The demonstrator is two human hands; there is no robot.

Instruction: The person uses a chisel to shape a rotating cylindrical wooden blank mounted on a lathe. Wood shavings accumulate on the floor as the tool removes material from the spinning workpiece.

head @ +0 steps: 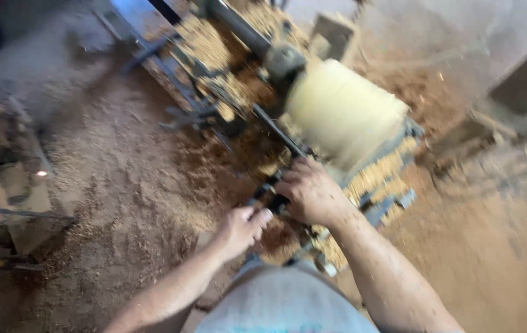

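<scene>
Right hand [313, 196] fingers curled shut over a dark tool [276, 132], knuckles up, forearm reaching in from lower right. Left hand [240, 229] fingers closed round the tool's near end, just left of and below the right hand, wrist bent inward. Tool's thin dark shaft runs up past the right fingers beside a pale, smooth wood cylinder [343, 111], blurred, on a lathe [214, 74]. Coarse tan sawdust [128, 185] lies left of both hands.

Woodturning workshop — lathe [239, 80], sawdust-covered floor [128, 185]
</scene>
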